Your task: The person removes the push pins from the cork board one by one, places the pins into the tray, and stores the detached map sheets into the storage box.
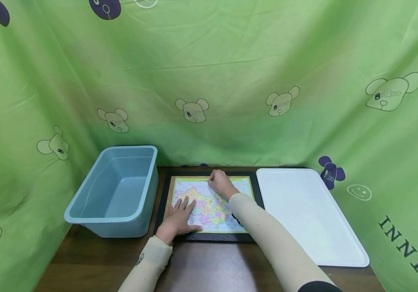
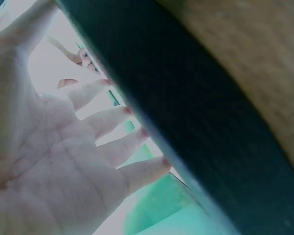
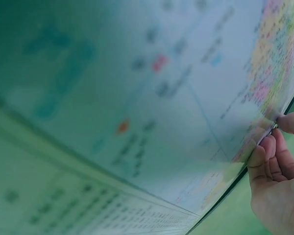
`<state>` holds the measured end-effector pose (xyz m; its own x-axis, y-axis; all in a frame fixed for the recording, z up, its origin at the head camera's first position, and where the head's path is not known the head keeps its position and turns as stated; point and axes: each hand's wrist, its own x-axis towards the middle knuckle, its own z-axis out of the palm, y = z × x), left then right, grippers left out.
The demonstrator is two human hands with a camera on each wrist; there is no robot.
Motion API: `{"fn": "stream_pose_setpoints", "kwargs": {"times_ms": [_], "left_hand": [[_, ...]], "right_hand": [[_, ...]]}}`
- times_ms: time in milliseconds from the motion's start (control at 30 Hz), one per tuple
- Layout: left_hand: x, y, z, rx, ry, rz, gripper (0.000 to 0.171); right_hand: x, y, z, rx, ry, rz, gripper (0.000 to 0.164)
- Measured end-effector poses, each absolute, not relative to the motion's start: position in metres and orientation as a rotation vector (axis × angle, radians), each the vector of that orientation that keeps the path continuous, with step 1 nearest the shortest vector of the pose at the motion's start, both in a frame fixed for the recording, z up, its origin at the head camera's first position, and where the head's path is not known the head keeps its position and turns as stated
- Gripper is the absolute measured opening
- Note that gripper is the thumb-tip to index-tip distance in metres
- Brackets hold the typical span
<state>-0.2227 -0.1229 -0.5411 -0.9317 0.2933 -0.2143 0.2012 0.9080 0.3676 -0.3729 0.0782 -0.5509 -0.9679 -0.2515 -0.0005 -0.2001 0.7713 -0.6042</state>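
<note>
Map (image 1: pixel 210 211) lies under both hands, long axis left-right. Left hand (image 1: pixel 178 220) spread flat, lower left; right hand (image 1: pixel 222 185) pinches unidentifiable tiny item (image 3: pixel 275 126) near top edge.

"What sort of place are you in?"
"A curtained-off work nook; home or studio, I can't tell."
"What shows it?"
"Green cartoon-printed curtain (image 1: pixel 238 138) fills the upper frame and both sides, hemming in my brown tabletop (image 1: pixel 209 265) at bottom centre."

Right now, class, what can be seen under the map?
A brown board shows at the left edge of the map, inside a black frame; whatever lies directly beneath the map is covered.
</note>
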Motion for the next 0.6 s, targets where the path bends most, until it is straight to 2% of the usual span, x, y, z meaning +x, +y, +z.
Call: {"fn": "stream_pose_setpoints", "kwargs": {"times_ms": [400, 600], "left_hand": [[-0.2248, -0.1191, -0.5374, 0.32, 2.794, 0.501, 0.102], [-0.2252, -0.1198, -0.5378, 0.328, 2.791, 0.505, 0.102]], "right_hand": [[-0.3763, 0.0744, -0.5508, -0.44, 2.917, -0.808, 0.017], [-0.3784, 0.0717, -0.5495, -0.465, 2.936, -0.717, 0.013]]}}
